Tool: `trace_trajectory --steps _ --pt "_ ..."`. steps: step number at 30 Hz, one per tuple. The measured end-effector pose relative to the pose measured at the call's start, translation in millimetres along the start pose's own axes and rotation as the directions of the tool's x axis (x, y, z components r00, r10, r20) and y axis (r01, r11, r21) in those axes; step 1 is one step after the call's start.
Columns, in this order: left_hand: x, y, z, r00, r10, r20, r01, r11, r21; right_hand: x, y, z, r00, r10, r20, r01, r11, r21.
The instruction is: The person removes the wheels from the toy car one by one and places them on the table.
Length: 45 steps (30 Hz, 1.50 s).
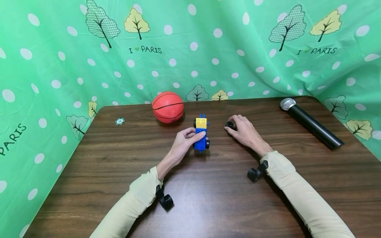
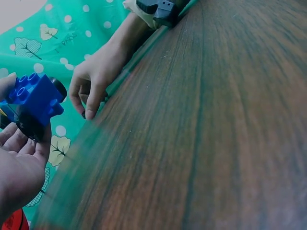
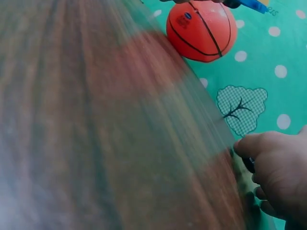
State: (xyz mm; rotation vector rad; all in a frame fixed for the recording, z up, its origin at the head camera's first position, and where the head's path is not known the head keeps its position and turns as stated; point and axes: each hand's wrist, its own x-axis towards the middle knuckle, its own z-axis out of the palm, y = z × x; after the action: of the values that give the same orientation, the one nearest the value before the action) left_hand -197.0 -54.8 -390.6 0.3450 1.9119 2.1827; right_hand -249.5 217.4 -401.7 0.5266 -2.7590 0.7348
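Observation:
My left hand (image 1: 180,144) holds a toy block car (image 1: 200,141) above the table, thumb on top and fingers beneath. The car has a blue studded base, a yellow brick (image 1: 201,122) at its far end and black wheels (image 1: 207,143). On its far right side a bare blue axle peg (image 1: 208,124) sticks out. In the left wrist view, the blue end of the car (image 2: 36,98) faces the camera. To the right, my right hand (image 1: 246,131) pinches a small black wheel (image 1: 229,124) low over the table. The right wrist view mostly hides that wheel behind the fingers.
A red ball (image 1: 168,107) with black lines sits at the back, left of the car. Further left lies a poker chip (image 1: 120,121). A black microphone (image 1: 312,125) lies at the right. Green patterned cloth (image 1: 178,36) hangs behind the wooden table (image 1: 208,198).

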Motion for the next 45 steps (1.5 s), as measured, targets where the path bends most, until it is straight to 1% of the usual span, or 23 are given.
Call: trace_trajectory --steps 11,15,19,22,25,28,31,34,35,38,41,42,44,45 --pt "-0.5 0.6 -0.7 1.000 0.004 -0.011 -0.004 1.000 0.011 1.0 7 1 0.999 0.011 0.040 -0.012 0.999 0.038" --pt "-0.5 -0.4 0.4 1.000 0.019 -0.001 -0.019 1.000 0.000 -0.6 5 -1 0.998 0.054 0.044 -0.056 0.997 0.047" --pt "0.2 -1.4 1.8 0.999 0.038 -0.001 -0.038 0.999 -0.001 -3.7 -3 -2 0.996 0.091 0.016 -0.092 0.994 0.066" --pt "0.9 -1.3 2.6 0.999 0.047 -0.013 -0.047 0.999 0.003 -5.7 -12 -1 0.997 0.074 -0.010 -0.072 0.990 0.119" --pt "1.3 -0.4 3.4 0.999 0.048 -0.020 -0.048 0.999 -0.007 -8.6 -26 2 0.999 0.037 -0.008 -0.034 0.973 0.229" --pt "1.5 -0.6 4.2 0.998 0.052 -0.025 -0.052 0.998 -0.026 -13.7 -41 5 0.999 0.014 0.039 -0.026 0.940 0.339" --pt "1.5 -1.6 4.7 0.998 0.058 -0.034 -0.059 0.997 -0.046 -20.2 -54 7 0.993 0.008 0.115 -0.057 0.902 0.429" --pt "1.1 -2.0 5.6 0.997 0.063 -0.054 -0.065 0.997 -0.044 -26.0 -65 9 0.986 -0.002 0.166 -0.084 0.856 0.510" --pt "1.2 -2.1 6.0 0.996 0.066 -0.061 -0.069 0.997 -0.040 -27.7 -69 9 0.984 -0.007 0.178 -0.092 0.835 0.542" --pt "1.4 -2.1 7.7 0.993 0.081 -0.081 -0.083 0.996 -0.022 -31.4 -80 12 0.979 -0.005 0.201 -0.128 0.757 0.641" --pt "1.5 -1.7 9.9 0.990 0.106 -0.088 -0.108 0.994 -0.016 -34.2 -90 16 0.973 0.028 0.229 -0.190 0.664 0.724" --pt "1.5 -1.4 10.7 0.989 0.114 -0.090 -0.116 0.993 -0.016 -35.0 -93 18 0.972 0.046 0.232 -0.208 0.637 0.742" --pt "1.8 -1.4 11.8 0.988 0.128 -0.090 -0.130 0.991 -0.014 -36.5 -98 20 0.969 0.087 0.232 -0.237 0.595 0.768" --pt "2.0 -1.3 12.3 0.987 0.132 -0.090 -0.134 0.991 -0.014 -37.2 -100 21 0.968 0.105 0.228 -0.246 0.580 0.777"
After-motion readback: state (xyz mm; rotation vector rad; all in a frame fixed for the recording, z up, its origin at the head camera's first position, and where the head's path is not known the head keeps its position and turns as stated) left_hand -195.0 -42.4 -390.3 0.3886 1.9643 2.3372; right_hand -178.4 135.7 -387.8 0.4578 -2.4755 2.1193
